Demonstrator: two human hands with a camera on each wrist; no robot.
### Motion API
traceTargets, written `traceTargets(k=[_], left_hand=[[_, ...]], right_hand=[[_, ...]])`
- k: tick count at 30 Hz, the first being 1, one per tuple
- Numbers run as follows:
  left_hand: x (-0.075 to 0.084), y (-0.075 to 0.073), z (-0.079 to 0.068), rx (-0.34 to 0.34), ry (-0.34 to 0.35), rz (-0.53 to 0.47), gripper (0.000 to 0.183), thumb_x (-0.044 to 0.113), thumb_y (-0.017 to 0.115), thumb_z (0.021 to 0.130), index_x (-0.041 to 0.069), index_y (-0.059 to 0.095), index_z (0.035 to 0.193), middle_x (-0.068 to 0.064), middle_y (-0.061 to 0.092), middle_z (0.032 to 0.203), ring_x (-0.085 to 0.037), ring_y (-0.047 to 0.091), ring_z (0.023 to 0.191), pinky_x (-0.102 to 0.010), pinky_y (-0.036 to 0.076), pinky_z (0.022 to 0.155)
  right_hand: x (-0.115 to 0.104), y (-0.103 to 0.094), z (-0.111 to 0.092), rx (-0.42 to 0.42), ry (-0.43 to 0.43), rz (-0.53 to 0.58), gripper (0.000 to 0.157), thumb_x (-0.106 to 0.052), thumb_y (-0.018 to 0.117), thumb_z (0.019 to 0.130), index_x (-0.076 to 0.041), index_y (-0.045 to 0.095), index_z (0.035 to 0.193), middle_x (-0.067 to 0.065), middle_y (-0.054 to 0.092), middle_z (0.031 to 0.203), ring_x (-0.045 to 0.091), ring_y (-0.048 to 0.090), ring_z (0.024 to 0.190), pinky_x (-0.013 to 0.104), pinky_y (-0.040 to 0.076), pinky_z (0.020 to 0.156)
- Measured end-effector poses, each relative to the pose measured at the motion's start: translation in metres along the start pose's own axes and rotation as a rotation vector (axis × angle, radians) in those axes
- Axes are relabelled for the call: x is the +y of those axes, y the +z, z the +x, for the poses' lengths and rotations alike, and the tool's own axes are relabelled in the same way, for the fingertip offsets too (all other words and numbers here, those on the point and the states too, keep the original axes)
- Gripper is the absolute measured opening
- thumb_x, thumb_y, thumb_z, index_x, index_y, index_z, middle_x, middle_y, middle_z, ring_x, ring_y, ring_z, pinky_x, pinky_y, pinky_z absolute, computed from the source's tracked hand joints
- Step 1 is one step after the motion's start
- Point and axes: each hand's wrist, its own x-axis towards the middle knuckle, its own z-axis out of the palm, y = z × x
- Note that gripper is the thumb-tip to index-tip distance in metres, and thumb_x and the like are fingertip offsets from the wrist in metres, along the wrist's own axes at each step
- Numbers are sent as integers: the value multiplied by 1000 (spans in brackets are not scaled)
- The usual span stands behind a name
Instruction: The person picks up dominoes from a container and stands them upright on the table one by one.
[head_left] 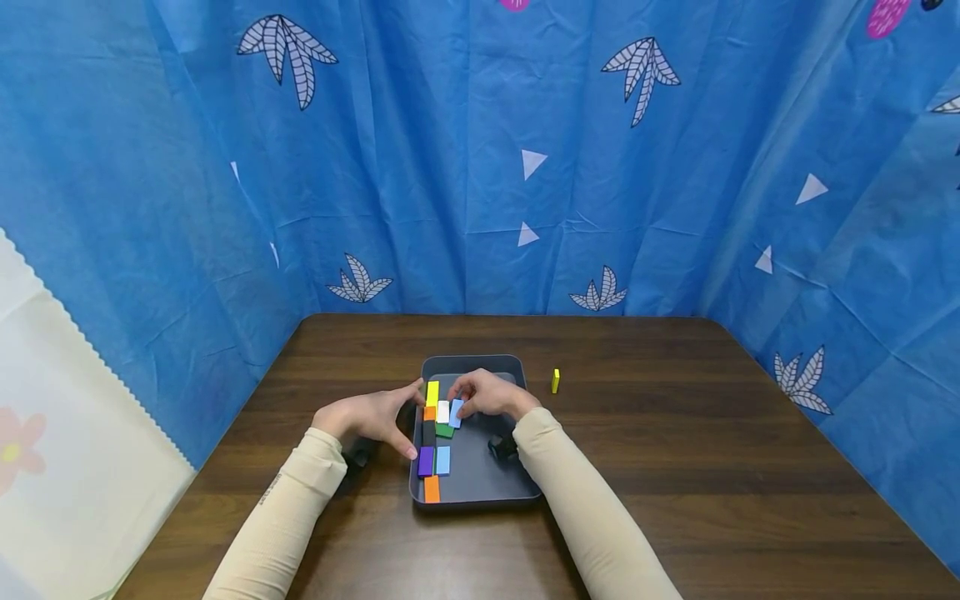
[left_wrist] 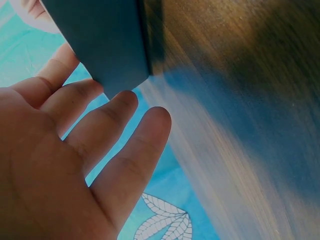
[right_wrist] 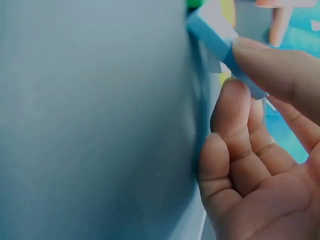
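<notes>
A dark grey tray [head_left: 491,479] holds coloured blocks along its left side. Between thumb and fingers, my right hand [head_left: 486,392] pinches a light blue block [head_left: 456,414]; the right wrist view shows the same block [right_wrist: 215,32] tilted over the tray floor. Beside it lie a white block [head_left: 443,411] and a green block [head_left: 445,431]. My left hand [head_left: 378,415] is spread at the tray's left wall, its fingers [left_wrist: 145,145] extended, with the fingertips close to the wall's outer side in the left wrist view.
Down the tray's left side run a yellow block [head_left: 432,392], a black block [head_left: 429,433], a purple block [head_left: 426,461], another light blue block [head_left: 443,460] and an orange block [head_left: 432,489]. A small yellow block [head_left: 556,381] stands on the wooden table [head_left: 675,433], right of the tray. A blue curtain [head_left: 465,167] hangs behind.
</notes>
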Motion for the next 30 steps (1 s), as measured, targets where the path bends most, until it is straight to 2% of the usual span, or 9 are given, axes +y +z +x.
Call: traceTargets(k=[8,16,22,30], left_hand=[[2,0,-2,-4,-16,-21,128,45,90,71,5,8,161,-3,47,146,-30,38,138,-64,26,117],[2,-1,-2,-1,-21,-25,128,44,90,71,5,8,160,-4,47,146,-30,39,137,-64,28,117],[2,-1,-2,0,-28,-24,128,45,90,70,6,8,161,-5,46,147,-30,39,137,-65,28,116],[2,-1,-2,-1,-34,-34,129,46,90,69,6,8,161,-5,46,148,-31,38,138,-65,27,117]], right_hand=[[-5,-6,-6,31,-16,61,17,-4,74,89,-3,74,106,2,58,79,15,52,74,23,47,67],[-10,-9,-9,53,-32,98,12,-5,75,88,-2,71,99,3,62,79,15,55,71,29,53,71],[-16,-15,-15,96,-69,89,12,-6,76,88,-4,69,98,5,66,88,14,59,77,26,55,78],[-22,-25,-27,155,-112,135,15,-9,76,89,-4,66,100,8,70,94,21,67,86,32,58,84]])
